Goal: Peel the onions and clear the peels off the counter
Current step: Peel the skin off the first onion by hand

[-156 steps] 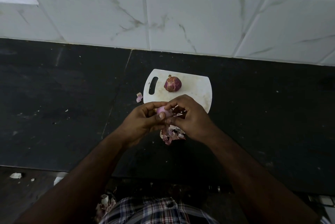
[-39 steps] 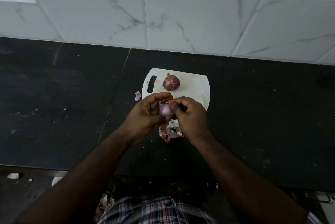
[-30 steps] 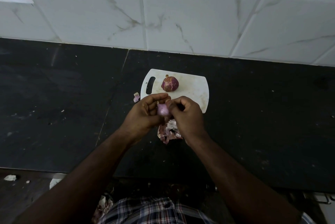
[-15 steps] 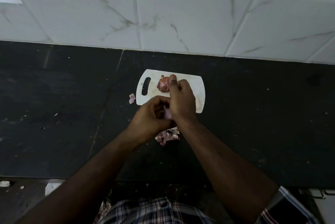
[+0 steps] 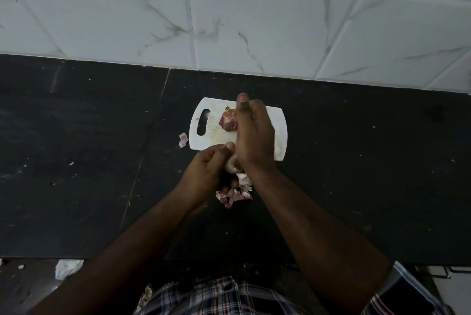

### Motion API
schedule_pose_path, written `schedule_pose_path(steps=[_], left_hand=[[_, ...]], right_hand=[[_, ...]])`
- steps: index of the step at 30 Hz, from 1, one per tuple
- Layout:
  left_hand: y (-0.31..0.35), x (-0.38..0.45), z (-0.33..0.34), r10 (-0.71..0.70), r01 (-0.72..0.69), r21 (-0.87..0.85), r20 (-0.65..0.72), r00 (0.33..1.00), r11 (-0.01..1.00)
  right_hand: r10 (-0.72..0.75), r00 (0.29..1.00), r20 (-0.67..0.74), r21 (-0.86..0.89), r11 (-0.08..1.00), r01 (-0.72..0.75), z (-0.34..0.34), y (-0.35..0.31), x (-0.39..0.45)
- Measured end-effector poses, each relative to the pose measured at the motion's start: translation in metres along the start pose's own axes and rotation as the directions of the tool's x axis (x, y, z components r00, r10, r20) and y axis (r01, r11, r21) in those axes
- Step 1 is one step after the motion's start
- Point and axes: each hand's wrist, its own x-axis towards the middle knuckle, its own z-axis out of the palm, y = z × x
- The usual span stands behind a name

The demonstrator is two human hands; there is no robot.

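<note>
My left hand [image 5: 206,174] grips a small pale peeled onion [image 5: 230,166] just in front of the white cutting board [image 5: 214,136]. A red unpeeled onion [image 5: 227,122] sits on the board. My right hand [image 5: 254,133] lies over the onion's right side, with its index finger stretched past the onion towards the wall. The back of the hand hides whether its fingers hold the onion. A pile of pink onion peels [image 5: 235,193] lies on the black counter [image 5: 356,162] under my wrists. One stray peel [image 5: 183,139] lies left of the board.
A white tiled wall [image 5: 254,21] rises behind the counter. Beyond the counter's front edge, on the floor at lower left, are a white scrap [image 5: 67,267] and more peels [image 5: 146,294] near my checked shirt.
My right hand left the peeled onion and moved forward over the board to the red onion. My left hand kept the peeled onion. The camera view shifted slightly.
</note>
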Motion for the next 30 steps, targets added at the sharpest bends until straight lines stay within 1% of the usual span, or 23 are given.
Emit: schedule_pose_path(steps=[2,4,5,7,9,12,14,16,17,19,20,21,23,26,28,30], left_hand=[[0.001,-0.002,0.002,-0.009,0.01,0.028,-0.018,1.0,1.0],[0.002,-0.005,0.003,-0.038,0.038,-0.025,0.004,0.999,0.999],[0.003,-0.005,0.002,-0.066,0.067,-0.065,0.006,0.998,0.996],[0.005,-0.005,-0.002,-0.138,0.132,-0.121,-0.047,0.989,0.984],[0.006,-0.002,-0.001,-0.193,0.181,-0.11,-0.11,0.975,0.977],[0.009,-0.001,0.005,-0.22,0.211,-0.079,-0.129,0.967,0.974],[0.012,0.001,0.006,-0.241,0.233,-0.087,-0.108,0.964,0.969],[0.015,0.003,0.0,-0.273,0.262,-0.135,-0.076,0.959,0.956],[0.016,0.005,-0.004,-0.285,0.271,-0.163,-0.069,0.956,0.949],[0.016,0.008,-0.011,-0.308,0.286,-0.213,-0.08,0.948,0.934],[0.016,0.008,-0.012,-0.319,0.294,-0.227,-0.084,0.944,0.929],[0.017,0.008,-0.012,-0.327,0.301,-0.231,-0.086,0.941,0.925],[0.018,0.007,-0.011,-0.335,0.311,-0.208,-0.089,0.938,0.927],[0.017,0.007,-0.008,-0.337,0.324,-0.129,-0.098,0.936,0.937],[0.017,0.006,-0.007,-0.357,0.348,-0.098,-0.105,0.928,0.932],[0.015,0.005,-0.007,-0.378,0.367,-0.105,-0.106,0.92,0.924]], right_hand=[[-0.062,0.998,-0.008,-0.083,0.995,0.062,0.004,0.005,-0.001],[-0.058,0.997,-0.058,-0.179,0.983,0.047,-0.003,0.014,0.01],[-0.039,0.996,-0.079,-0.195,0.981,0.023,-0.009,0.018,0.015],[-0.008,0.996,-0.087,-0.132,0.991,-0.003,-0.017,0.019,0.017],[-0.046,0.998,-0.042,-0.091,0.995,0.042,-0.013,0.01,0.005],[-0.165,0.984,0.065,-0.159,0.972,0.173,0.004,0.003,-0.014],[-0.164,0.983,0.079,-0.181,0.968,0.176,0.005,0.006,-0.014],[-0.156,0.985,0.079,-0.17,0.971,0.167,-0.011,0.011,-0.011],[-0.168,0.976,0.139,-0.169,0.967,0.19,-0.021,0.013,-0.012],[-0.148,0.927,0.345,-0.173,0.961,0.218,-0.037,0.016,-0.021],[-0.143,0.898,0.415,-0.184,0.954,0.237,-0.041,0.019,-0.027],[-0.16,0.886,0.434,-0.207,0.94,0.271,-0.042,0.023,-0.031],[-0.229,0.891,0.392,-0.251,0.905,0.343,-0.04,0.028,-0.035],[-0.323,0.885,0.336,-0.292,0.857,0.424,-0.039,0.03,-0.037],[-0.359,0.872,0.333,-0.346,0.814,0.467,-0.039,0.03,-0.04],[-0.369,0.86,0.352,-0.365,0.792,0.489,-0.04,0.029,-0.042]])
